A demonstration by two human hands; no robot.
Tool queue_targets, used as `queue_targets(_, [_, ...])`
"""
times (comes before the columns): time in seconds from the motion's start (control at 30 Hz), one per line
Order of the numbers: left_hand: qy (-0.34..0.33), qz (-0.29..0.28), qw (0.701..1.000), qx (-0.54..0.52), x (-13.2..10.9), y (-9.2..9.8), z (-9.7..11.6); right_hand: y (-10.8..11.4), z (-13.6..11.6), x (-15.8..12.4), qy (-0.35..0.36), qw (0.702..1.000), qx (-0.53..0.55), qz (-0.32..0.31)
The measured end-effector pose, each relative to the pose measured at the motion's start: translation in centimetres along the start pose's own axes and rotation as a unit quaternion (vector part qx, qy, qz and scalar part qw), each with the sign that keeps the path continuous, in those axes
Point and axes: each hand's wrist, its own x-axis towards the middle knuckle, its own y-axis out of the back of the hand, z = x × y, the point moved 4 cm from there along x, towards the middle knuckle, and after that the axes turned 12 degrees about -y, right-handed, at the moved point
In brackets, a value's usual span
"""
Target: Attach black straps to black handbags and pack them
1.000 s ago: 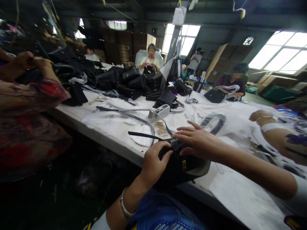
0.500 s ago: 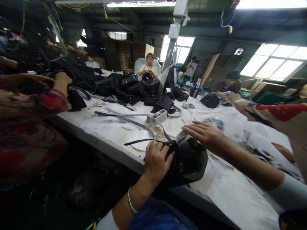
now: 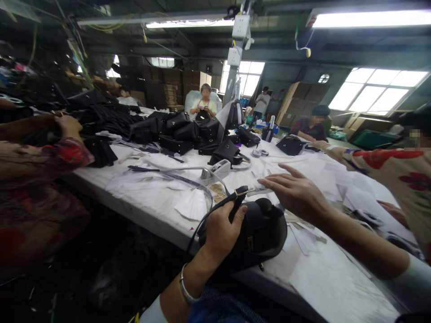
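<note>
At the near table edge a black handbag (image 3: 269, 240) stands with its top open and its dark inside showing. My left hand (image 3: 220, 229) is closed round a black strap (image 3: 226, 200) at the bag's left side, its thumb pressed against it. The strap carries a gold-coloured buckle (image 3: 241, 191) just above my fingers. My right hand (image 3: 299, 190) is held over the bag's far right rim, fingers stretched and thumb raised, with nothing gripped. A pale, clear strip lies between the buckle and my right fingertips; whether they touch it I cannot tell.
White wrapping sheets (image 3: 191, 204) and a clear tape dispenser (image 3: 215, 172) lie beyond the bag. Black handbags (image 3: 183, 130) are heaped farther back. Co-workers' arms reach in from the left (image 3: 69, 130) and right (image 3: 333, 152). A post with sockets (image 3: 235, 56) rises behind.
My left hand has lifted the strap so its buckle shows above the bag. My right hand has spread its fingers and raised its thumb. The view has shifted slightly.
</note>
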Motion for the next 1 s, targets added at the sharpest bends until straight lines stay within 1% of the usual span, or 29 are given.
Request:
queue_targets(0.07, [0.013,0.038,0.995,-0.091,0.7,-0.1,0.2,0.3,-0.3,0.2,-0.008,1.0,0.026,0.004])
queue_targets(0.1, [0.023,0.058,0.988,-0.142,1.1,-0.2,0.3,0.6,-0.6,0.3,-0.011,0.999,0.045,0.003])
queue_targets(0.2, [0.066,0.11,0.952,-0.277,1.8,-0.8,0.1,1.2,-1.6,0.9,-0.02,0.995,0.101,-0.019])
queue_targets(0.27, [0.081,0.119,0.934,-0.328,1.9,-1.2,0.0,1.3,-2.3,1.5,-0.019,0.994,0.106,-0.035])
queue_targets(0.33, [0.078,0.113,0.928,-0.347,1.7,-1.3,0.1,1.1,-2.8,2.0,0.004,0.995,0.085,-0.045])
queue_targets(0.37, [0.074,0.109,0.929,-0.346,1.5,-1.2,0.1,1.0,-2.9,2.2,0.02,0.996,0.069,-0.048])
queue_targets(0.43, [0.056,0.105,0.941,-0.316,1.1,-0.7,0.1,0.7,-3.1,2.4,0.05,0.997,0.041,-0.05])
queue_targets(0.53, [0.002,0.109,0.975,-0.195,0.3,0.5,-0.2,0.8,-3.0,2.3,0.074,0.997,0.023,-0.029])
queue_targets(0.6, [-0.029,0.105,0.988,-0.107,-0.6,1.0,-0.9,1.0,-2.9,2.1,0.083,0.996,0.024,-0.012])
queue_targets(0.67, [-0.049,0.103,0.992,-0.058,-1.8,1.1,-1.8,1.2,-2.7,2.0,0.082,0.996,0.022,0.001])
queue_targets(0.73, [-0.072,0.104,0.991,-0.033,-3.4,1.1,-2.7,1.2,-2.4,1.8,0.078,0.997,0.016,0.012])
queue_targets(0.83, [-0.104,0.109,0.988,0.018,-5.6,1.5,-3.5,1.3,-1.9,1.6,0.083,0.996,0.008,0.02])
queue_targets(0.9, [-0.099,0.096,0.99,0.032,-6.5,1.7,-3.8,1.4,-1.6,1.5,0.076,0.997,0.01,0.01])
queue_targets(1.0, [-0.091,0.065,0.994,0.007,-6.8,1.8,-3.7,1.8,-2.0,1.7,0.048,0.998,0.035,-0.032])
